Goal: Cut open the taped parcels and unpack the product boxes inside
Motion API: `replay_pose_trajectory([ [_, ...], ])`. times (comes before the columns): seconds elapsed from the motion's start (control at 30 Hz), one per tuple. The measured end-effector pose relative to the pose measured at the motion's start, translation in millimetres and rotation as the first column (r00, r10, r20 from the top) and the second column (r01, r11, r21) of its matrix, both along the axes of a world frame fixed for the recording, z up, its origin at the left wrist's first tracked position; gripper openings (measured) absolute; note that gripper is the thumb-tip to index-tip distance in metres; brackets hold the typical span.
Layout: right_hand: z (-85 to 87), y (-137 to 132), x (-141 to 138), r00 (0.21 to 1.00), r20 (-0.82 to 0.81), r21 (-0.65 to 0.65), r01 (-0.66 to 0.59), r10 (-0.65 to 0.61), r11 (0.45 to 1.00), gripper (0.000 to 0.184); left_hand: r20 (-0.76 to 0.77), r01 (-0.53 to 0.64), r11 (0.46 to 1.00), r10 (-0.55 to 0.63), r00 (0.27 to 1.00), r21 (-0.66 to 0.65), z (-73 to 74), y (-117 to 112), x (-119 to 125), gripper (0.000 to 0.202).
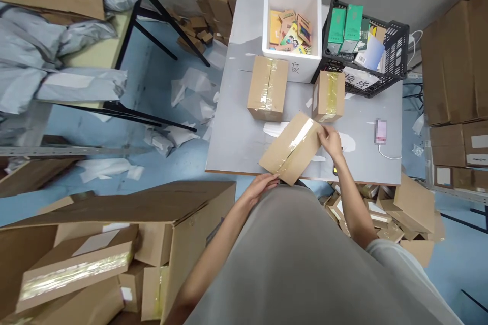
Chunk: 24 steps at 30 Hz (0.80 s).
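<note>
A flat-looking cardboard box (292,150) with shiny tape along its middle seam lies tilted at the front edge of the grey table. My right hand (331,140) grips its upper right end, thumb on the top face. At the lower left corner, close to my body, my left hand (262,184) holds the box; its fingertips are partly hidden. Just beyond stand two taped cartons, a larger carton (268,89) on the left and a smaller carton (328,95) on the right. A small black and yellow object (335,169) lies partly hidden beside my right wrist.
A white foam box (293,68) with colourful packs and a black crate (396,56) with green boxes stand at the table's back. A phone (380,132) on a cable lies right. A big open carton (190,244) of parcels is lower left; grey bags (84,84) cover another table.
</note>
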State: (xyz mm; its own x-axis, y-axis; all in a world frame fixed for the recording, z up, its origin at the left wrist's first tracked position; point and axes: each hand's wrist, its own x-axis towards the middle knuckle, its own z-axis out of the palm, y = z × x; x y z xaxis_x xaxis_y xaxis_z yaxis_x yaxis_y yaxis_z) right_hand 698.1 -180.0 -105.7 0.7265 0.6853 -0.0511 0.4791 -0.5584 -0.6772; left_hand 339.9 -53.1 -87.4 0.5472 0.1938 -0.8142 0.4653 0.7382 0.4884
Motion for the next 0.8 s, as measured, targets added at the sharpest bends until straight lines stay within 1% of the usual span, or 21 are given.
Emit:
replay_pose_trajectory([
  [0.07, 2.3, -38, -29, 0.998, -0.027, 0.001, 0.06, -0.06, 0.998, 0.052, -0.049, -0.048, 0.991, 0.055, 0.997, 0.129, -4.4, 3, -13, 0.06],
  [0.1, 2.4, -55, -45, 0.994, -0.057, 0.004, 0.096, -0.096, 0.995, 0.052, -0.071, -0.087, 0.977, 0.103, 0.992, 0.193, -7.2, 6, -18, 0.063],
  [0.2, -3.5, -96, -92, 0.957, -0.224, 0.029, 0.195, -0.184, 0.98, 0.053, -0.085, -0.229, 0.906, 0.275, 0.958, 0.355, -17.6, 17, -21, 0.065],
  [0.27, -13.6, -114, -115, 0.911, -0.355, 0.054, 0.243, -0.209, 0.968, 0.057, -0.045, -0.324, 0.849, 0.375, 0.926, 0.416, -26.1, 26, -21, 0.06],
  [0.3, -20.4, -120, -122, 0.883, -0.414, 0.06, 0.269, -0.221, 0.961, 0.06, -0.022, -0.368, 0.827, 0.416, 0.909, 0.426, -30.9, 29, -22, 0.056],
  [0.37, -36.5, -130, -129, 0.821, -0.51, 0.041, 0.322, -0.257, 0.946, 0.069, -0.013, -0.424, 0.803, 0.472, 0.881, 0.42, -41.7, 33, -23, 0.05],
  [0.4, -45.0, -132, -130, 0.793, -0.542, 0.016, 0.34, -0.277, 0.94, 0.073, -0.031, -0.429, 0.803, 0.484, 0.875, 0.415, -47.5, 33, -24, 0.048],
  [0.47, -60.9, -135, -127, 0.755, -0.59, -0.034, 0.33, -0.286, 0.943, 0.078, -0.084, -0.392, 0.82, 0.464, 0.882, 0.417, -59.6, 31, -25, 0.043],
  [0.53, -72.2, -135, -124, 0.751, -0.621, -0.044, 0.251, -0.224, 0.967, 0.083, -0.103, -0.323, 0.834, 0.407, 0.908, 0.447, -71.0, 25, -24, 0.04],
  [0.6, -76.1, -134, -123, 0.763, -0.632, -0.014, 0.166, -0.138, 0.986, 0.084, -0.08, -0.266, 0.817, 0.354, 0.932, 0.512, -79.4, 21, -22, 0.039],
  [0.63, -75.1, -133, -123, 0.772, -0.626, 0.009, 0.144, -0.107, 0.99, 0.082, -0.065, -0.248, 0.798, 0.337, 0.939, 0.548, -81.8, 20, -22, 0.038],
  [0.7, -67.6, -132, -125, 0.79, -0.608, 0.058, 0.14, -0.076, 0.988, 0.077, -0.032, -0.232, 0.752, 0.319, 0.947, 0.617, -82.5, 23, -24, 0.039],
  [0.77, -55.4, -128, -127, 0.792, -0.607, 0.113, 0.16, -0.059, 0.981, 0.076, 0.004, -0.234, 0.689, 0.317, 0.948, 0.686, -77.9, 29, -28, 0.044],
  [0.8, -48.9, -125, -127, 0.784, -0.619, 0.144, 0.168, -0.044, 0.975, 0.078, 0.019, -0.228, 0.648, 0.313, 0.95, 0.726, -74.4, 34, -29, 0.047],
])
